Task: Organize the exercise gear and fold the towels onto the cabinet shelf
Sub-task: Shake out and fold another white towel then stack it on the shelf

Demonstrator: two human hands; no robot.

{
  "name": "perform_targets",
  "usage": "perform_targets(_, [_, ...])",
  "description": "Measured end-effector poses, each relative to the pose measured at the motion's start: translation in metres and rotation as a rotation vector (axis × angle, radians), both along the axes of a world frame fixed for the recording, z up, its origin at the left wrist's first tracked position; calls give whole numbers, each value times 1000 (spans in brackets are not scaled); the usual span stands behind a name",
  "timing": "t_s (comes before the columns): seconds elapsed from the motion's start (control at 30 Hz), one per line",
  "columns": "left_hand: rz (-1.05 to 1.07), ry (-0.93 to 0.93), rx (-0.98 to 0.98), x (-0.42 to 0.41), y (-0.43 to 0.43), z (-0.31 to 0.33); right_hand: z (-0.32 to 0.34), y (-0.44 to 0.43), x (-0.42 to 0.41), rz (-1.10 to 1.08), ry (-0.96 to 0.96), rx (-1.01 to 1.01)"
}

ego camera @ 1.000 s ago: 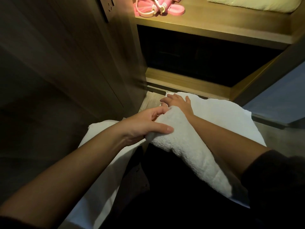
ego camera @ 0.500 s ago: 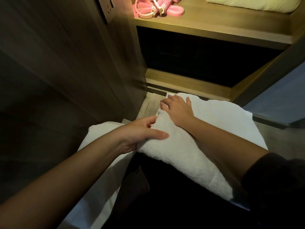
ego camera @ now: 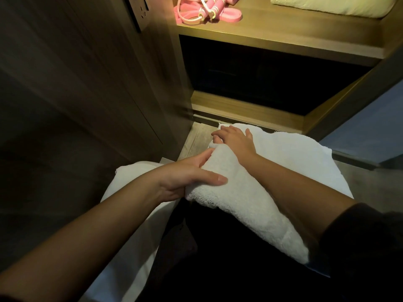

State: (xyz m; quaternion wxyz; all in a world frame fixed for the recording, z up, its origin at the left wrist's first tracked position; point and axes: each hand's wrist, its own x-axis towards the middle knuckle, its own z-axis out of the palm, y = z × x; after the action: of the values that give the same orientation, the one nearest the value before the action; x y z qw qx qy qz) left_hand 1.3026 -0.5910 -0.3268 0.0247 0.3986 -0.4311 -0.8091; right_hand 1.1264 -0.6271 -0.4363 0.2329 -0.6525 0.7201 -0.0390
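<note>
A white towel [ego camera: 290, 158] lies spread over my lap, with a folded-over layer running from the centre toward the lower right. My left hand [ego camera: 187, 175] pinches the near edge of that fold, thumb on top and fingers underneath. My right hand [ego camera: 235, 139] lies flat on the towel's far left corner, fingers straight. A pink jump rope and bands [ego camera: 202, 9] sit on the wooden cabinet shelf [ego camera: 283, 38] at the top, beside a folded pale yellow towel [ego camera: 327, 5].
Below the shelf is a dark open compartment [ego camera: 261, 79] above a wooden base ledge. A dark wooden cabinet side panel [ego camera: 98, 83] stands at the left. Another white cloth [ego camera: 130, 192] lies under my left forearm. Grey floor shows at the right.
My right hand slid forward and flattened on the far corner. My left hand shifted its pinch slightly toward me along the fold's edge.
</note>
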Motion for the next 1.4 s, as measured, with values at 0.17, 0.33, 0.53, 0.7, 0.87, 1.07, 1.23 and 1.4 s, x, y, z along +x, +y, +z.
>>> perform_targets(0.17, [190,41,11,21,9,-1,-1,1,0,-27,-44,-33])
perform_targets(0.33, [113,-150,-40,35,11,2,2,3,6,1,0,-51])
perform_targets(0.53, [-20,-326,-54,17,3,0,4,5,6,10,27,-40])
perform_targets(0.7, [-47,-426,-21,12,6,-5,3,5,9,18,33,-42])
perform_targets(0.87, [24,-252,20,8,7,-3,2,3,6,19,31,-45])
perform_targets(1.07, [-7,-202,50,1,5,-6,1,3,4,19,26,-40])
perform_targets(1.23, [97,-374,69,-13,-2,-5,2,3,4,21,30,-44])
perform_targets(1.4, [76,-368,-11,18,6,-4,6,5,4,11,14,-35])
